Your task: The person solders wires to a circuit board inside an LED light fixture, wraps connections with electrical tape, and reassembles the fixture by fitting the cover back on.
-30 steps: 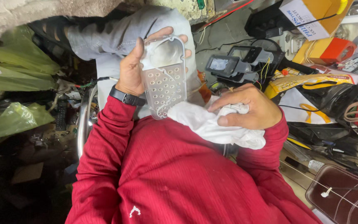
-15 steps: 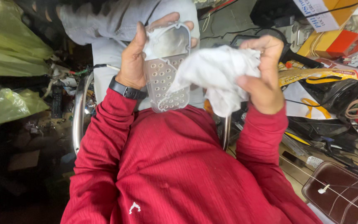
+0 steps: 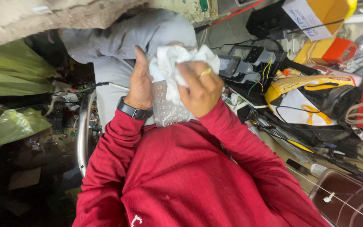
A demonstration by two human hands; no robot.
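Observation:
My left hand (image 3: 139,82) grips a flat, grey-white keypad device (image 3: 167,110) with rows of small round buttons, held upright in front of my red-sleeved chest. A black watch sits on that wrist. My right hand (image 3: 200,86), with a gold ring on one finger, presses a crumpled white cloth (image 3: 177,63) against the upper face of the device. The cloth hides the top half of the device.
Grey trousers (image 3: 122,38) lie beyond the hands. Right of them sit black electronics with wires (image 3: 248,63), a yellow-and-white bag (image 3: 299,90), an orange box (image 3: 324,50) and a dark red case (image 3: 349,197). Green plastic bags (image 3: 9,126) and a chrome tube (image 3: 82,130) lie at left.
My right hand lifted the white cloth from beside my chest and brought it across onto the upper face of the device. The left hand kept holding the device upright.

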